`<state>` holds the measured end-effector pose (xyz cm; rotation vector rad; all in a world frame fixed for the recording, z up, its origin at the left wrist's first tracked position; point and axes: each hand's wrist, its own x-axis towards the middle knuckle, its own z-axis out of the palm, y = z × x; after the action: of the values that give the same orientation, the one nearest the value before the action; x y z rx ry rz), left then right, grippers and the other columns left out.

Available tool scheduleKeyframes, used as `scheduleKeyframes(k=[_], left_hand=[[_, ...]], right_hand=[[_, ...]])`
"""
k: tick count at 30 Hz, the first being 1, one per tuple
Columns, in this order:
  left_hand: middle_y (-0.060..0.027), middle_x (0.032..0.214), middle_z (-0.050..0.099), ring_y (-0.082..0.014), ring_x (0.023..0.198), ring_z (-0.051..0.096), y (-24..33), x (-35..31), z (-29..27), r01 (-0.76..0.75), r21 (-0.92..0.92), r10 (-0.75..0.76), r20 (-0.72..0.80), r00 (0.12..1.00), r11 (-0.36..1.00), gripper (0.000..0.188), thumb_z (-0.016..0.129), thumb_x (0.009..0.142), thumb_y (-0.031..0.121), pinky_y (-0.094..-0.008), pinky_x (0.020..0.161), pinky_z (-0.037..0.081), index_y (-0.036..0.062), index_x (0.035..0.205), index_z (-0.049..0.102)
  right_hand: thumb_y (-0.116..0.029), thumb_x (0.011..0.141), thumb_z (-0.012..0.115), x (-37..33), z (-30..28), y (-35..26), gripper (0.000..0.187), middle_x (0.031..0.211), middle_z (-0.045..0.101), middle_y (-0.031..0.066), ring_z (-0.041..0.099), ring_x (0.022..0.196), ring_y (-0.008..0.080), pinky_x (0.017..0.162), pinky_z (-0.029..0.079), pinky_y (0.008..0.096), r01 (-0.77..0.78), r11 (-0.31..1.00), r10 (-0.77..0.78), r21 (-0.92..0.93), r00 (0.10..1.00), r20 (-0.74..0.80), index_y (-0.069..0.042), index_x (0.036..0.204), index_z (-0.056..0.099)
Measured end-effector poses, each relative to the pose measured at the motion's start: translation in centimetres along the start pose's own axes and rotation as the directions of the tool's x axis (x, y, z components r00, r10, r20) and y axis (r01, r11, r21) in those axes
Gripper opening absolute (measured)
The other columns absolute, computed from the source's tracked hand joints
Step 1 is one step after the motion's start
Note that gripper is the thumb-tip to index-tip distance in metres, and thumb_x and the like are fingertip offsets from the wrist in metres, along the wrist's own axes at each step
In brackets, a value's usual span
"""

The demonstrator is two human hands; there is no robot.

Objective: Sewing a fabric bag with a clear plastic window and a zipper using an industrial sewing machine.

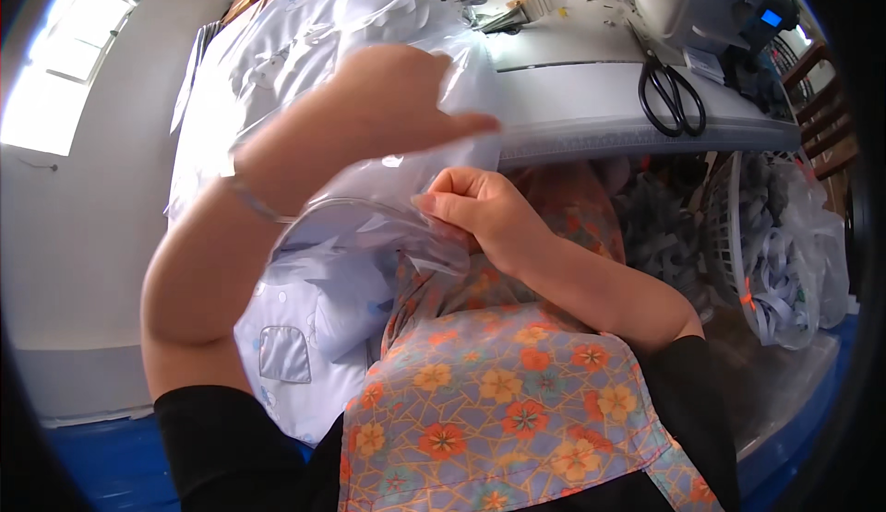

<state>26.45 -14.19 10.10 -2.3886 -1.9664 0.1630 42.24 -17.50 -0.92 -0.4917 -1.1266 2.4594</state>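
Note:
My right hand (pixel 475 206) is closed, thumb against bent forefinger, pinching the edge of a clear plastic sheet (pixel 378 221) above my lap. Higher up and to the left, my left hand (pixel 397 97) hangs over the same sheet, slightly blurred. Its thumb stretches out to the right, apart from the fingers, which are mostly hidden behind the hand; nothing shows in its grasp. Under the plastic, white printed fabric (pixel 277 60) spreads over the table at the left. More pale fabric with a small stitched square (pixel 284 353) hangs beside my lap.
A white sewing machine (pixel 664 0) stands at the back, its needle area lit. Black-handled scissors (pixel 672 101) lie on the table near its front edge (pixel 637 138). To the right below, a plastic basket (pixel 729 208) holds white strips and scraps. A floral apron (pixel 498 401) covers my lap.

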Motion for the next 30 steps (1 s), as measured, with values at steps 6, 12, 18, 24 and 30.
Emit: scheduleKeyframes(k=[6,12,18,24,30], left_hand=[[-0.0137,0.089,0.073,-0.0324,0.085,0.071,2.4,3.9,3.2,-0.048,0.147,-0.025,0.456,0.889,0.988,0.031,0.061,0.083,0.032,-0.0438,0.072,0.057,0.0043,0.085,0.076],[-0.019,0.111,0.068,-0.034,0.1,0.067,1.0,2.9,4.2,-0.038,-0.112,0.05,0.102,0.994,0.993,0.025,0.056,0.08,0.018,-0.0435,0.085,0.054,0.0016,0.084,0.074],[-0.0209,0.108,0.067,-0.0382,0.099,0.065,1.6,2.8,4.8,-0.056,-0.272,0.055,-0.011,0.998,0.961,0.026,0.055,0.079,0.017,-0.0437,0.089,0.053,-0.0009,0.082,0.073],[-0.0162,0.106,0.069,-0.0335,0.097,0.066,1.9,3.9,5.8,-0.087,-0.082,0.101,0.185,0.978,0.993,0.024,0.058,0.083,0.018,-0.0396,0.087,0.054,0.0004,0.085,0.074],[-0.026,0.122,0.065,-0.036,0.117,0.06,0.2,5.2,8.8,-0.391,0.156,0.327,0.323,0.888,0.907,0.023,0.058,0.083,0.014,-0.0371,0.101,0.049,-0.004,0.088,0.073]], right_hand=[[-0.017,0.101,0.058,-3.2,-3.1,-0.2,0.014,0.083,0.062,0.0021,0.056,0.076,0.0077,0.067,0.046,0.0225,0.002,0.999,-0.004,-0.05,1.0,-0.028,-0.006,0.091,0.06],[-0.008,0.101,0.051,-0.6,-6.4,1.9,0.034,0.126,0.061,0.0116,0.056,0.12,0.0176,0.104,0.045,0.0325,0.178,0.975,-0.119,0.13,0.921,-0.37,0.004,0.133,0.052],[-0.011,0.099,0.062,0.3,-6.2,4.6,0.039,0.124,0.062,0.0084,0.06,0.112,0.0168,0.1,0.048,0.0318,0.063,0.991,-0.031,0.121,0.968,-0.25,0.002,0.134,0.052],[-0.014,0.096,0.063,1.7,-5.6,5.0,0.034,0.112,0.065,0.0088,0.064,0.1,0.0183,0.084,0.054,0.0346,-0.139,0.962,0.169,0.235,0.979,-0.112,0.0,0.127,0.057],[-0.014,0.095,0.065,2.1,-5.6,4.2,0.032,0.108,0.066,0.0108,0.066,0.095,0.0181,0.083,0.055,0.0331,-0.157,0.941,0.212,0.3,0.964,-0.161,0.003,0.122,0.059]])
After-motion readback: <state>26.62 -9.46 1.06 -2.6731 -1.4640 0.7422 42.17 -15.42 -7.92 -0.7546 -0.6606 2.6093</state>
